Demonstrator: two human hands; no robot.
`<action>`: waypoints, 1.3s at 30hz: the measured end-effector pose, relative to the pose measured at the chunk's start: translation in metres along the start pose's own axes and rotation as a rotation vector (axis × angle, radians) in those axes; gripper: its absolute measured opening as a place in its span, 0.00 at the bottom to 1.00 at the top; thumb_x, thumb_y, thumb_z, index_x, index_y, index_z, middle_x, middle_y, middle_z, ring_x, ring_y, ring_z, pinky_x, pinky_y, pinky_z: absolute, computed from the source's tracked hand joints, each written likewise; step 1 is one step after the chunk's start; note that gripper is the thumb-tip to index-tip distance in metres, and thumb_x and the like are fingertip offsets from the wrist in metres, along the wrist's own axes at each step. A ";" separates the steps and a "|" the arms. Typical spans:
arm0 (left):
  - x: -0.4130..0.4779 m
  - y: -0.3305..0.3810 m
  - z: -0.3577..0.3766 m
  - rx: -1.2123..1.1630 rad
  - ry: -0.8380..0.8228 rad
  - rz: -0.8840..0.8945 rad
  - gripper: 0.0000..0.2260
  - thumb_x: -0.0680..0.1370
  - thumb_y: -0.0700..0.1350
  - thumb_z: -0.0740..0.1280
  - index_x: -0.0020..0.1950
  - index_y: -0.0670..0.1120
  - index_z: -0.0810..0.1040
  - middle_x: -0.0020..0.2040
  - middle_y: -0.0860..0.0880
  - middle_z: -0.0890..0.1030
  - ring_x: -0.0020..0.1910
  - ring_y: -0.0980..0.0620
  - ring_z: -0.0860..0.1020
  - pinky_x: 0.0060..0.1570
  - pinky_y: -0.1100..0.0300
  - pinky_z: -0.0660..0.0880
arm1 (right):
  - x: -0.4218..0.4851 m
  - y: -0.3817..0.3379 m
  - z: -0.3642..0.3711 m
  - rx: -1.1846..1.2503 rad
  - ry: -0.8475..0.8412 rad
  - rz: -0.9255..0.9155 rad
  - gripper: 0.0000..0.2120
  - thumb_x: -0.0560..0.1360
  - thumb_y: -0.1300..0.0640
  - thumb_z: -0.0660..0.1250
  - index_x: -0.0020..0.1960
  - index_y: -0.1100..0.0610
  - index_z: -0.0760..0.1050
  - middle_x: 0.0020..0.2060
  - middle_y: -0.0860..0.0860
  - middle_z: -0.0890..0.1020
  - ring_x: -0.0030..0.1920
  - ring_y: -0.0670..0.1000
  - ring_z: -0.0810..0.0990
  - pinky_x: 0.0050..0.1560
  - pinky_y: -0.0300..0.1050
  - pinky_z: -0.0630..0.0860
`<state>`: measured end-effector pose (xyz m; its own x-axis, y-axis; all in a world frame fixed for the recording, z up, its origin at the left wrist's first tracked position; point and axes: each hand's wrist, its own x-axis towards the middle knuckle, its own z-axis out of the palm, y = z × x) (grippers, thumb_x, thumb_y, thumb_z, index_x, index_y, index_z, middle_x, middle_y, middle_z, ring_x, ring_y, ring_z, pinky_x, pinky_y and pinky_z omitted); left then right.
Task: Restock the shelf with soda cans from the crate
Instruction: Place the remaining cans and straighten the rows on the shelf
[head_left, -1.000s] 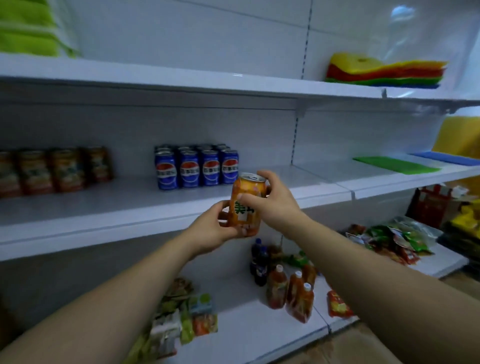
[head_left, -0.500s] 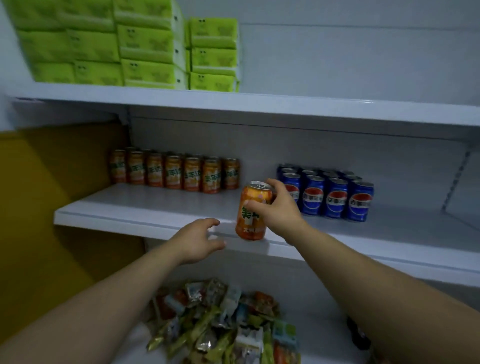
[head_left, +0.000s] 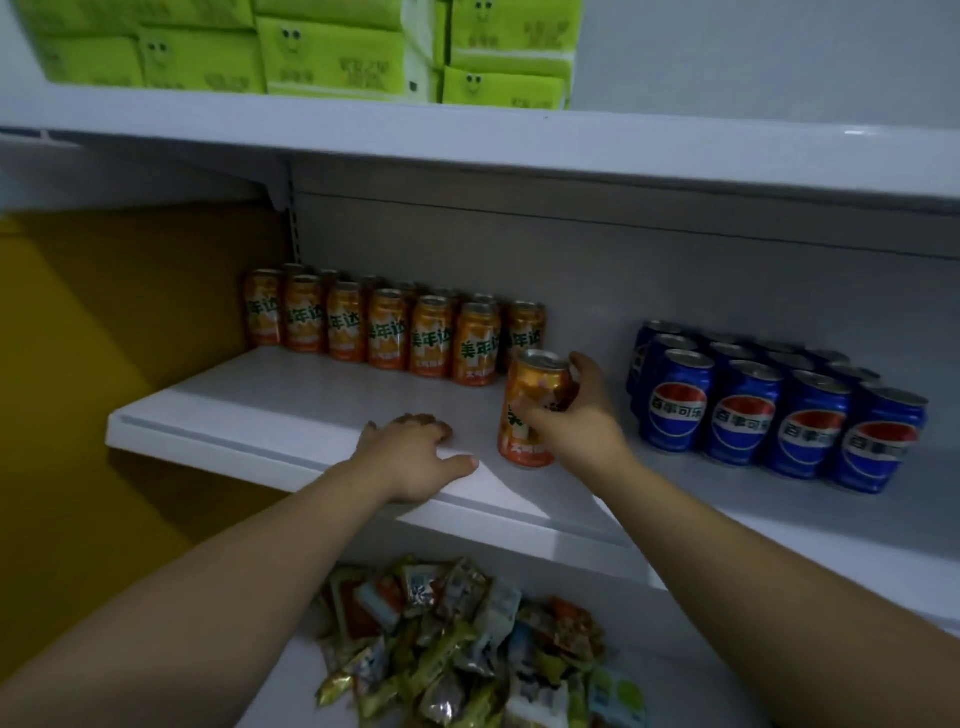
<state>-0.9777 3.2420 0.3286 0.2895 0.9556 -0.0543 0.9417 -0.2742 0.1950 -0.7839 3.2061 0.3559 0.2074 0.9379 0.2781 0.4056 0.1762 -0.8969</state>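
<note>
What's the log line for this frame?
phase: placing | right hand: grips orange can, upright at middle shelf | left hand: rests on same shelf

orange soda can upright on white shelf, beside orange row.

Rear orange cans mostly hidden; snack pile cut off below.

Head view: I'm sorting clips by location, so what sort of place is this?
Probably a small grocery shop: white display shelf holding rows of orange soda cans and blue Pepsi cans, green tissue packs above, loose snack packets below.
</note>
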 end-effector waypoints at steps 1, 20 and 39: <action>0.001 0.001 0.001 0.010 -0.009 -0.003 0.34 0.75 0.71 0.52 0.77 0.57 0.57 0.79 0.53 0.53 0.77 0.48 0.52 0.73 0.39 0.47 | 0.000 0.008 0.002 -0.025 -0.001 -0.009 0.36 0.70 0.58 0.75 0.72 0.50 0.60 0.57 0.44 0.73 0.57 0.46 0.73 0.55 0.43 0.72; 0.005 -0.003 0.014 0.058 0.047 0.004 0.33 0.74 0.71 0.49 0.76 0.62 0.52 0.79 0.57 0.50 0.77 0.53 0.48 0.73 0.42 0.46 | 0.113 0.052 0.036 -0.178 0.048 -0.041 0.35 0.72 0.56 0.73 0.73 0.51 0.59 0.66 0.51 0.74 0.66 0.54 0.73 0.64 0.48 0.70; 0.003 -0.001 0.010 0.012 0.036 0.011 0.32 0.75 0.70 0.51 0.76 0.60 0.55 0.79 0.56 0.52 0.77 0.52 0.50 0.73 0.41 0.46 | 0.104 0.035 0.024 -0.349 -0.042 0.054 0.44 0.72 0.46 0.72 0.78 0.55 0.49 0.72 0.57 0.65 0.70 0.59 0.68 0.61 0.46 0.67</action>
<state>-0.9764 3.2442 0.3186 0.2933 0.9559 -0.0165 0.9407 -0.2854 0.1836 -0.7689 3.3170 0.3451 0.2031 0.9559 0.2121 0.6763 0.0197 -0.7364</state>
